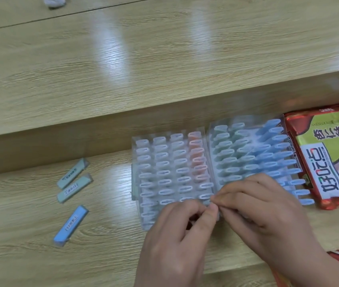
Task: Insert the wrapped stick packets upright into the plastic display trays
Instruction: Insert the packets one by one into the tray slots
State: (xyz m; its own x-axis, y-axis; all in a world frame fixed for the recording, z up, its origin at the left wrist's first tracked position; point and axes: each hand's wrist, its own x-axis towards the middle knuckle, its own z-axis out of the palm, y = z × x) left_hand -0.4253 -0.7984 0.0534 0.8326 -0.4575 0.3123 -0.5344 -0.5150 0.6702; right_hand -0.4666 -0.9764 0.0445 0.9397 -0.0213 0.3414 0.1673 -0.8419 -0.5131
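**So, both hands pinching at the front of the trays**

Head view only. Two clear plastic display trays (172, 172) side by side on a light wood-grain table (102, 79), packed with upright wrapped stick packets: pale ones and a pink column in the left tray, green and blue ones in the right tray (253, 154). Left hand (177, 235) curled, thumb and fingertips pinched together at the front edge between the trays. Right hand (264, 208) likewise curled, fingertips meeting the left's. Can't tell what's actually gripped, too blurred. Off to the left, flat on the table: two green wrapped stick packets (72, 172) and one blue wrapped stick packet (71, 224). Red-and-green snack package (326, 154) touching the right tray.
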